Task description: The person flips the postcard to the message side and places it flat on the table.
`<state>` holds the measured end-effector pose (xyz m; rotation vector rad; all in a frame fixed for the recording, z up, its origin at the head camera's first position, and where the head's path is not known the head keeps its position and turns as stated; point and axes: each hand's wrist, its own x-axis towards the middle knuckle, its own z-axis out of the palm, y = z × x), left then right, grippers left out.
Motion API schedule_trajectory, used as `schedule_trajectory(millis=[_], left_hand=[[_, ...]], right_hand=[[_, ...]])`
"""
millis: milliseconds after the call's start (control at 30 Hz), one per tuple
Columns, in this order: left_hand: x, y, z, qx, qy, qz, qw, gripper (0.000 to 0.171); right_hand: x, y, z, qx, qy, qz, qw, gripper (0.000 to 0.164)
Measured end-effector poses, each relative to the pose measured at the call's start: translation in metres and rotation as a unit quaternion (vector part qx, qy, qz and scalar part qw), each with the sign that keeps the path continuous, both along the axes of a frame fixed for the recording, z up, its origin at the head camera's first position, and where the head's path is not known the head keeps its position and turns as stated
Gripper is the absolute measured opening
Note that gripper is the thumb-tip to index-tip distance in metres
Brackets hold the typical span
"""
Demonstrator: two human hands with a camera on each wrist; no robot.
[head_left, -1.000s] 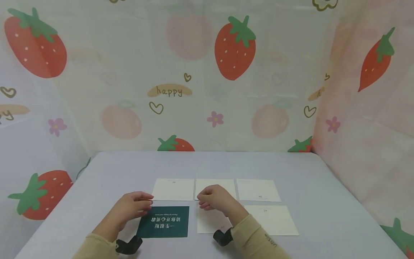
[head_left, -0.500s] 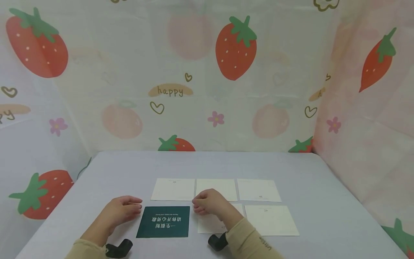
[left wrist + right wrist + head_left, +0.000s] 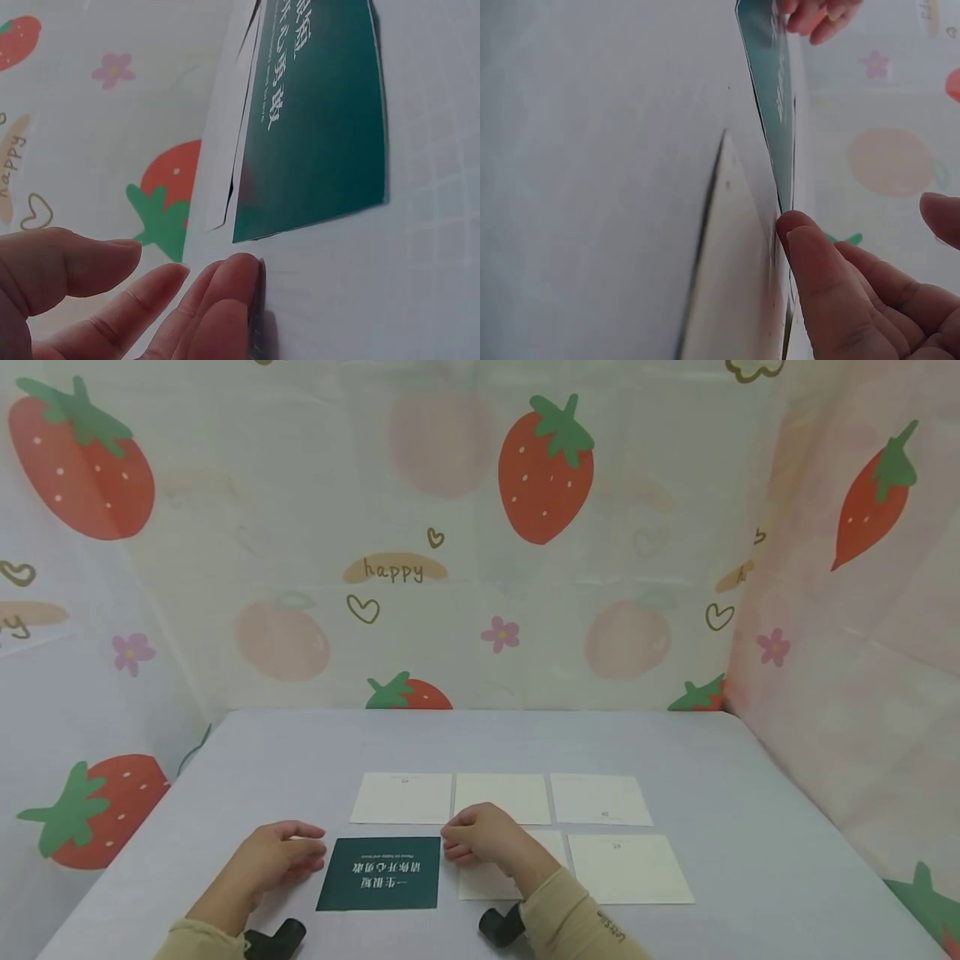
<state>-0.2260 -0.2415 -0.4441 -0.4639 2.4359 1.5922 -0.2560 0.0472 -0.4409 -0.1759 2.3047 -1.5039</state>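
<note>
A dark green card [image 3: 397, 893] with white lettering lies flat on the table, its text upside down in the head view. My left hand [image 3: 270, 864] is just off its left edge, fingers loosely bent and holding nothing. In the left wrist view the fingertips [image 3: 238, 276] are apart from the card's near edge. By the card's upper right corner is my right hand [image 3: 491, 843], over part of a white card [image 3: 487, 885]. In the right wrist view its thumb and fingers stand apart with nothing between them; whether a fingertip touches a card, I cannot tell.
Behind the green card, three white cards lie in a row: left [image 3: 401, 800], middle [image 3: 517, 789] and right [image 3: 600, 800]. Another white card [image 3: 630, 870] lies front right. A strawberry-print curtain [image 3: 420, 527] rises behind the white table [image 3: 750, 843].
My left hand has drawn away to the left from the green card, uncovering its upper left corner. My right hand has shifted slightly left and nearer the body. The cards lie as before.
</note>
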Motion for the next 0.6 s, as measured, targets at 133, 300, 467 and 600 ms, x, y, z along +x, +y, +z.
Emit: schedule_trajectory(millis=[133, 300, 467, 600], left_hand=[[-0.0006, -0.0002, -0.0015, 0.012, -0.003, -0.005, 0.9999, 0.031], [-0.0011, 0.0025, -0.002, 0.015, -0.01, -0.002, 0.9998, 0.029], [-0.0019, 0.0047, -0.0026, 0.02, -0.014, 0.0, 0.9997, 0.029], [-0.0034, 0.0046, -0.0055, 0.024, -0.014, 0.001, 0.9996, 0.029]], right_hand=[[0.0009, -0.0013, 0.0014, -0.004, -0.006, 0.0, 1.0, 0.021], [0.0017, -0.0024, 0.0019, -0.004, -0.006, -0.001, 1.0, 0.021], [0.0025, -0.0034, 0.0021, -0.002, -0.006, -0.007, 1.0, 0.019], [0.0031, -0.0035, 0.0018, 0.002, -0.007, -0.012, 1.0, 0.019]])
